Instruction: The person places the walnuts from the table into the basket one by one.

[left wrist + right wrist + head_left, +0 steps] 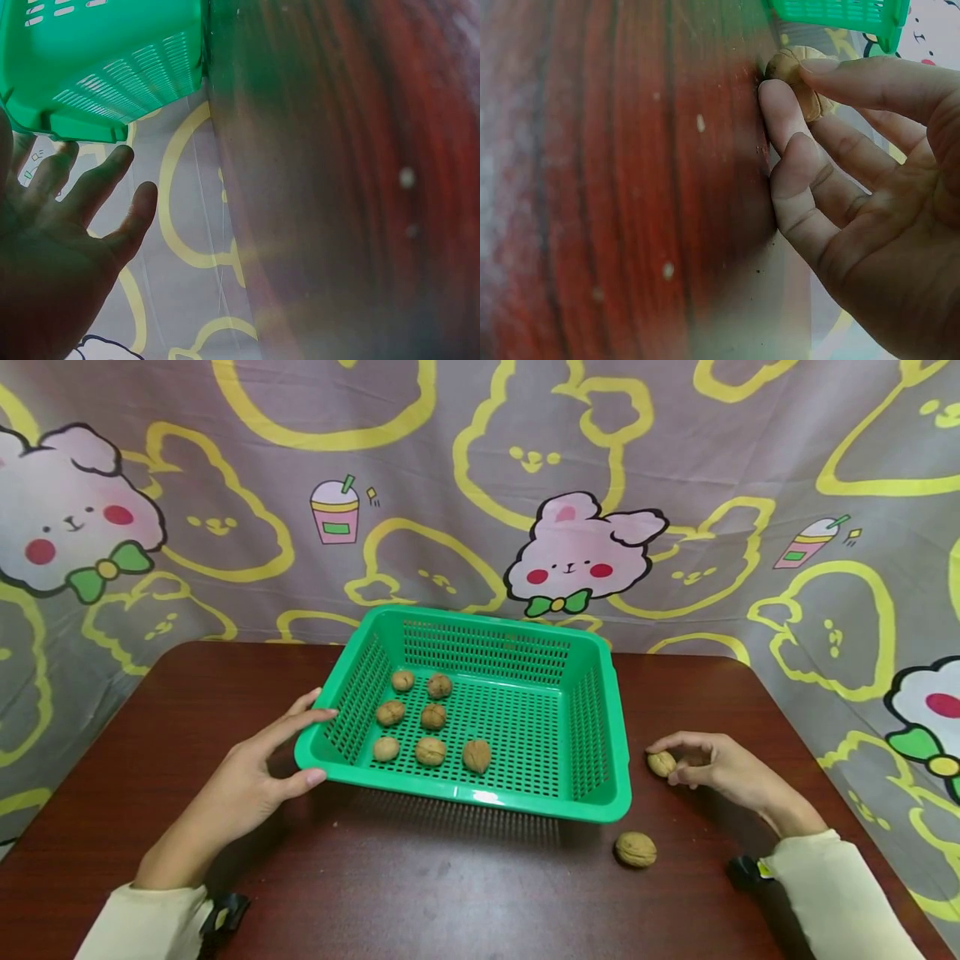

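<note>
A green plastic basket (457,792) with slotted walls stands mid-table, several walnuts (431,752) spread over the left half of its floor. My left hand (258,766) touches its left end, thumb tip at the front corner and a fingertip over the left rim. In the left wrist view the fingers (101,184) are spread and fairly straight beside the rim. To the basket's right, my right hand (731,775) pinches a walnut (799,79) between thumb and fingers, low at the tabletop. Another walnut (636,849) lies loose near the basket's front right corner.
The dark reddish-brown wooden table (480,893) has a glossy top. Behind and around it hangs a grey-pink cloth (420,485) printed with yellow outlines, rabbits and cups. Both sleeves (840,893) are cream, with a dark strap at each wrist.
</note>
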Demonstrator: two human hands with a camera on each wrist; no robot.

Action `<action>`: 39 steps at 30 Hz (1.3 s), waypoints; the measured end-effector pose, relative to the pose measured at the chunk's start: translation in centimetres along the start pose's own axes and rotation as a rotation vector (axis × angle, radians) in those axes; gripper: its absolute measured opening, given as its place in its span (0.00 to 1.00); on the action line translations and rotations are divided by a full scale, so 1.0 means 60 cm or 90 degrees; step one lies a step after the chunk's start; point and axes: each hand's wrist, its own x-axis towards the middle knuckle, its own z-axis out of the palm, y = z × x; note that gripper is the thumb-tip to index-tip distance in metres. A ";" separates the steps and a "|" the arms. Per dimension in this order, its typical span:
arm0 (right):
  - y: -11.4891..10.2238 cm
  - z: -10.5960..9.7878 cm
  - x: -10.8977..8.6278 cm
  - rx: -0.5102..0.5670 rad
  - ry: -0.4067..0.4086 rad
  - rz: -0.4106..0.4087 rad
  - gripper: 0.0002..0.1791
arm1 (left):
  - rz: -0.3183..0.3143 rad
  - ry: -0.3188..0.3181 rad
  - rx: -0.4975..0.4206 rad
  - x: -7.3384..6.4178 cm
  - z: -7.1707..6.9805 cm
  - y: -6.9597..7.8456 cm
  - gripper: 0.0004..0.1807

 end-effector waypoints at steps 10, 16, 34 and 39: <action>-0.012 -0.001 -0.008 -0.005 0.026 0.033 0.19 | -0.008 -0.004 0.002 0.000 -0.002 0.001 0.38; -0.025 -0.009 -0.009 0.043 0.036 -0.007 0.19 | -0.011 -0.005 0.000 0.000 -0.002 0.003 0.38; -0.155 -0.041 0.044 0.378 0.000 -0.136 0.22 | -0.020 -0.014 -0.001 0.003 -0.005 0.005 0.39; -0.206 -0.031 0.078 0.427 -0.032 -0.134 0.20 | -0.019 -0.014 0.004 0.003 -0.004 0.004 0.39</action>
